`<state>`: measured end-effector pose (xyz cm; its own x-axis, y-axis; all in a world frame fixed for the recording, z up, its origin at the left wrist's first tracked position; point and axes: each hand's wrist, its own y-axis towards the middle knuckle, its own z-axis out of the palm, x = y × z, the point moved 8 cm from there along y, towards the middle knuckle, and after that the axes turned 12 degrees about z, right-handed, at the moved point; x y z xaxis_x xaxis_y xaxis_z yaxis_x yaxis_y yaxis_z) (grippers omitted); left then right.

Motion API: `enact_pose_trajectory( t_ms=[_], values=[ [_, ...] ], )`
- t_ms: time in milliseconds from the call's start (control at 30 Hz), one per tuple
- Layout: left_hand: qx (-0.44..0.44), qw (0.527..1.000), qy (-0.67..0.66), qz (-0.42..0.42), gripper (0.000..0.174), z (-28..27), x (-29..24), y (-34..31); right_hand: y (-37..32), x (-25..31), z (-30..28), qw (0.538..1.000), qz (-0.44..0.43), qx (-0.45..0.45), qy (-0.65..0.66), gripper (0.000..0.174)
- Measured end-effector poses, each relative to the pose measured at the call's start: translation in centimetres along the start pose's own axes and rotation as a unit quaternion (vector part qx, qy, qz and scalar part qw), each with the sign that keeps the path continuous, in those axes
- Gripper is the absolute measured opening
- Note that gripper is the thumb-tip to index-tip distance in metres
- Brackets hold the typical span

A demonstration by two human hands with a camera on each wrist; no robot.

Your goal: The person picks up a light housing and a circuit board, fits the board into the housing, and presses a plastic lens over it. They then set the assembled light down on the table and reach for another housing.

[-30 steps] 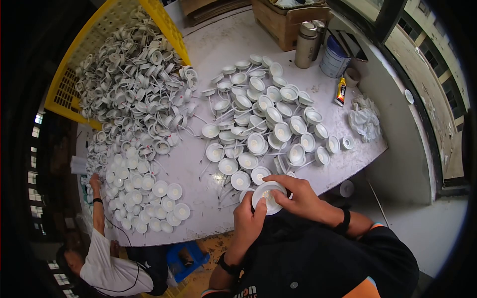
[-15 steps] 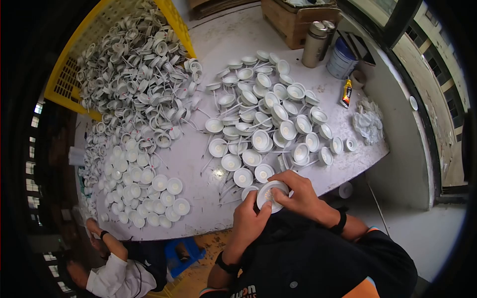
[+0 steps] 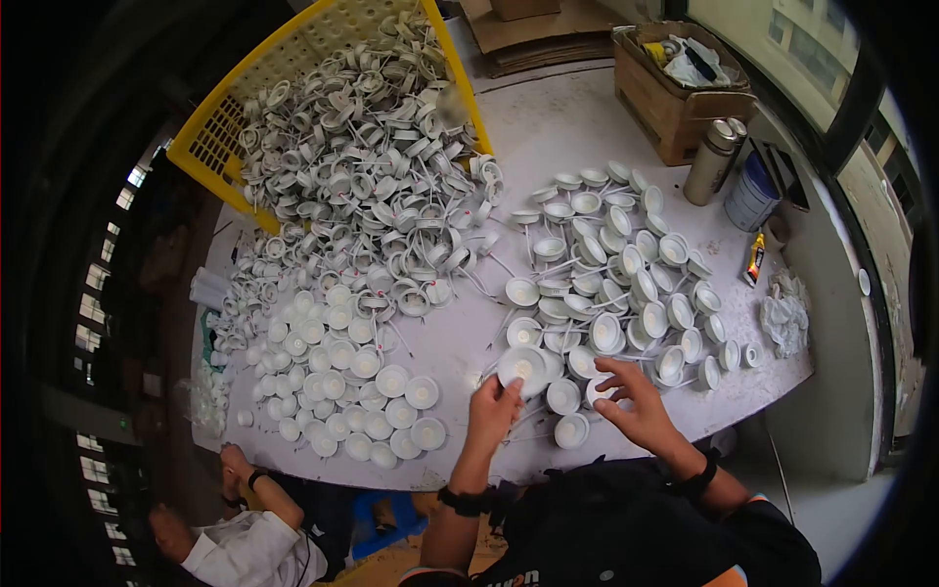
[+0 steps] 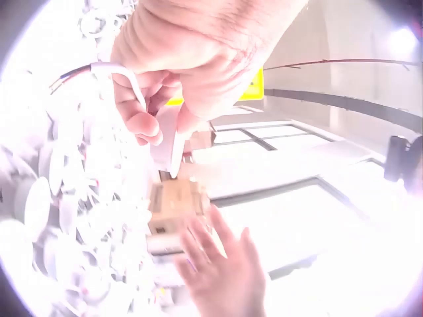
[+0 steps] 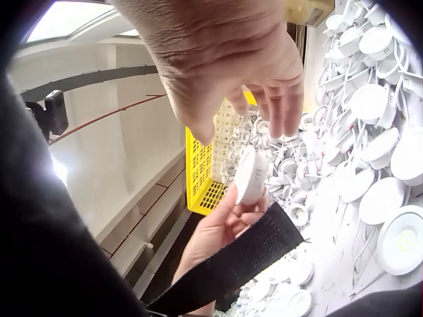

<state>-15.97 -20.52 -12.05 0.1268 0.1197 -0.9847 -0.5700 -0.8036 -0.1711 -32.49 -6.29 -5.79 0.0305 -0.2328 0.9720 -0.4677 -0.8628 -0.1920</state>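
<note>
My left hand (image 3: 492, 419) pinches a round white downlight (image 3: 524, 368) by its rim, between thumb and fingers. From the left wrist view, a white cable (image 4: 119, 69) with bare wire ends hangs over that hand's fingers, and the downlight (image 4: 165, 139) appears edge-on. The right hand (image 3: 638, 409) is apart from it, its fingers loosely spread with nothing between them. Seen from the right wrist, the right hand (image 5: 228, 66) hovers over the left hand (image 5: 215, 234) and its downlight (image 5: 250, 176). Under both hands lie several more downlights (image 3: 572, 430), faces up.
A tipped yellow crate (image 3: 210, 147) spills a heap of white ring-shaped parts (image 3: 362, 186) across the left of the table. Finished-looking round lights (image 3: 391, 382) form a flat pile nearer. At the back right stand a cardboard box (image 3: 675, 117), a bottle (image 3: 712, 161) and a tin (image 3: 751, 196). Another person (image 3: 249, 548) sits left.
Both hands held the downlight earlier; the right hand has let go and drawn apart. The left hand has carried it forward over the table. The head view has swung left.
</note>
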Motion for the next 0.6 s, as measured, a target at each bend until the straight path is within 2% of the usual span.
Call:
enact_pose_trajectory(
  t_ms=[67,133,200,233,267,300,333,400,433,467,533,567,600],
  values=[
    [-0.073,0.996,-0.039,-0.009,0.027,-3.3,3.2,4.6,0.2,-1.0,0.3,0.997,0.038,0.008,-0.064,0.041],
    [-0.082,0.995,-0.044,-0.027,0.028,-5.1,5.9,8.4,-0.3,-1.4,0.6,0.996,0.045,0.003,-0.08,0.037],
    [-0.166,0.985,-0.02,-0.044,0.029,-7.4,8.9,11.7,-0.7,-2.4,1.0,0.99,0.077,0.006,-0.121,0.033],
    [-0.165,0.985,-0.022,-0.043,0.029,-7.9,11.5,13.5,-0.9,-2.7,1.1,0.989,0.077,0.005,-0.13,0.032],
    [-0.167,0.983,0.068,-0.041,0.035,-9.0,14.2,15.0,-1.0,-2.8,1.1,0.988,0.076,0.004,-0.131,0.032],
    [-0.168,0.972,0.158,-0.039,0.04,-9.4,14.3,15.5,-1.0,-3.0,1.0,0.986,0.091,-0.003,-0.138,0.032],
    [-0.168,0.972,0.158,-0.039,0.04,-9.3,14.9,15.7,-0.9,-3.2,0.8,0.984,0.107,-0.011,-0.143,0.032],
    [-0.097,0.951,0.293,0.006,0.047,-7.7,14.5,16.4,-0.2,-3.2,0.6,0.981,0.117,-0.019,-0.153,0.031],
    [-0.084,0.936,0.343,0.002,0.049,-7.3,13.9,16.5,0.1,-3.2,0.6,0.98,0.116,-0.023,-0.158,0.031],
    [-0.083,0.936,0.342,-0.001,0.049,-6.9,13.4,16.3,0.3,-3.3,0.6,0.98,0.117,-0.027,-0.162,0.032],
    [-0.197,0.847,0.48,0.114,0.047,-6.9,8.9,15.8,0.8,-3.4,1.0,0.979,0.113,-0.019,-0.167,0.032],
    [-0.198,0.848,0.478,0.111,0.047,-7.0,8.8,16.7,1.1,-3.4,1.2,0.98,0.106,-0.013,-0.171,0.032],
    [-0.239,0.858,0.435,0.131,0.047,-7.8,8.1,17.5,1.3,-3.4,1.2,0.979,0.107,-0.011,-0.173,0.032]
  ],
)
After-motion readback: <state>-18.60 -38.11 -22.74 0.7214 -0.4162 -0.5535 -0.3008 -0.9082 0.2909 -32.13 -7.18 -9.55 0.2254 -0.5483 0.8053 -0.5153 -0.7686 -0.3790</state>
